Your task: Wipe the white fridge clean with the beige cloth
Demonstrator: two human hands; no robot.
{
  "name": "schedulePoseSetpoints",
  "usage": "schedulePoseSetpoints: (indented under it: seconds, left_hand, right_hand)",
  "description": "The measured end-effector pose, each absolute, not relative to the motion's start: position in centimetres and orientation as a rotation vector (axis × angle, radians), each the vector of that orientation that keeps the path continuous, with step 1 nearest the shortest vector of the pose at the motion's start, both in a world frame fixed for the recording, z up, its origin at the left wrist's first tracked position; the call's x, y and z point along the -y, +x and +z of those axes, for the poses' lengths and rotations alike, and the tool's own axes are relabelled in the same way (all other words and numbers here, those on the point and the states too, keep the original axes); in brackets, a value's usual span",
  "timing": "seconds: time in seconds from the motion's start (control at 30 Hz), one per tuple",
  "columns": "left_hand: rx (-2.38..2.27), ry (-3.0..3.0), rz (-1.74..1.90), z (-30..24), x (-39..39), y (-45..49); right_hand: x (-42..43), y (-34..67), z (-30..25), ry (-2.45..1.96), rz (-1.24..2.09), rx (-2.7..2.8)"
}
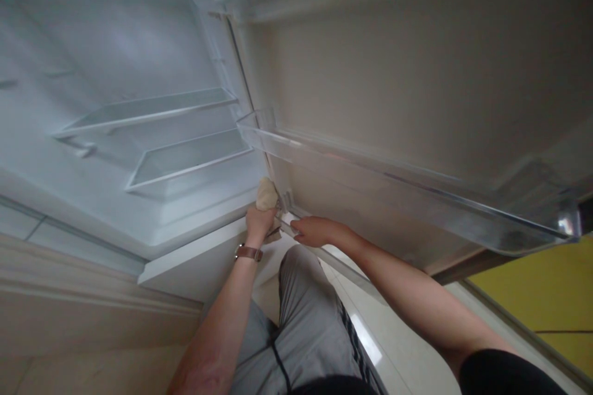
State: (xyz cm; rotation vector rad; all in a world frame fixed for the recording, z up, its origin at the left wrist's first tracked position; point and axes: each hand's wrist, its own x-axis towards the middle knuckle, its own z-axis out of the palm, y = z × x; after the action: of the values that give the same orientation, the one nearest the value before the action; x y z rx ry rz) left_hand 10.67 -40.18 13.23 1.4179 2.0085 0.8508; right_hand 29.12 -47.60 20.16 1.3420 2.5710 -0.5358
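Note:
My left hand [260, 222], with a watch [249, 252] on its wrist, is closed on a bunched cream cloth [266, 193]. The cloth is pressed into the hinge-side corner between the refrigerator's interior [208, 188] and its open door [407, 99]. Close by on the right, my right hand [317, 231] has its fingers curled at the door's white lower edge [333, 259]. Its fingertips are partly hidden, but they appear to grip that edge.
Two shelves [185, 157] jut from the refrigerator wall at left. A clear door bin [407, 188] spans the door above my right arm. A white drawer front or panel [194, 265] lies below the interior. Tiled floor [393, 333] shows beside my legs, with a yellow surface [542, 296] at right.

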Motion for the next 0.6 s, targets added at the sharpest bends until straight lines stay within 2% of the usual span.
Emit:
schedulePoseSetpoints:
  seconds: [0.6]
  left_hand:
    - [-2.056, 1.425, 0.813, 13.6, 40.9, 11.6]
  right_hand:
    - [47.3, 30.7, 18.3, 1.34, -0.633, -2.681]
